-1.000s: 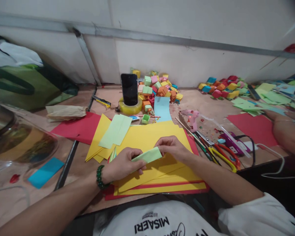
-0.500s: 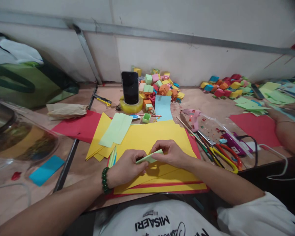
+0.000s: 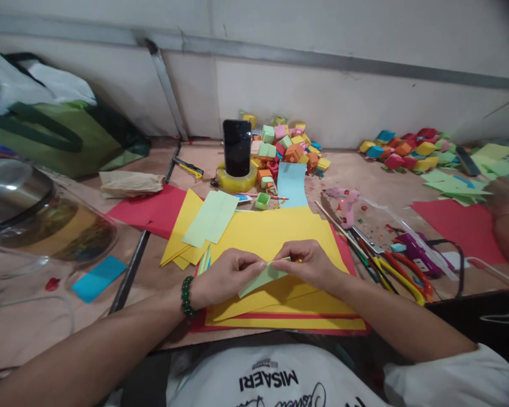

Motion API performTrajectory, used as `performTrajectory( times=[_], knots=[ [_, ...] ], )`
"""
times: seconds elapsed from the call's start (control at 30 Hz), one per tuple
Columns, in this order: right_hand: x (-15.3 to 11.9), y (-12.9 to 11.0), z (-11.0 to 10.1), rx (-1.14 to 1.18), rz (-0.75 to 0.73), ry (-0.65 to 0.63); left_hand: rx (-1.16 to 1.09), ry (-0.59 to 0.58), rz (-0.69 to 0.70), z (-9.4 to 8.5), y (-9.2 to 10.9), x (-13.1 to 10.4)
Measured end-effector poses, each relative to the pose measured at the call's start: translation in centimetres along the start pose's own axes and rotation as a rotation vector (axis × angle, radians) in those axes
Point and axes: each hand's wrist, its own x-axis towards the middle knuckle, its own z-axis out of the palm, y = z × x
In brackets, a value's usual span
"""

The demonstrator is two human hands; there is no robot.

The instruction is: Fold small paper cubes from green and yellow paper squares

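Note:
A light green strip of paper [image 3: 261, 279] is pinched between my two hands, low over a stack of yellow and red paper sheets [image 3: 280, 229]. My left hand [image 3: 227, 276], with a green bead bracelet on its wrist, closes thumb and forefinger on the strip's upper edge. Close beside it, the thumb and fingers of my right hand [image 3: 307, 263] grip the other end. More light green paper pieces [image 3: 211, 219] lie on the stack's left corner, over yellow pieces [image 3: 182, 257].
Behind the stack stand a phone [image 3: 237, 148] on a tape roll [image 3: 233, 181] and a pile of folded paper cubes [image 3: 294, 154]. To the right lie a pink glue gun [image 3: 346, 206] and scissors [image 3: 401, 277]. Another person's hand [image 3: 507, 198] is at far right. A glass pot [image 3: 46, 220] stands left.
The green strip has been turned so that its face hangs downward, and my hands have drawn closer together. The view has shifted slightly left, moving everything rightward.

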Motion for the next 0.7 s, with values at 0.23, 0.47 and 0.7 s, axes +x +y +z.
performTrajectory(
  times=[0.23,0.47,0.7],
  knots=[
    [-0.3,-0.3,0.3,-0.022,-0.013,0.007,0.191,0.077,0.092,0.3,0.7,-0.2],
    [-0.2,0.1,-0.7,0.220,0.110,0.042,0.216,0.035,0.098,-1.2,1.2,-0.3],
    [0.3,0.9,-1.6,0.290,0.198,0.137,0.053,0.051,0.026,-2.8,0.2,-0.3]
  ],
)
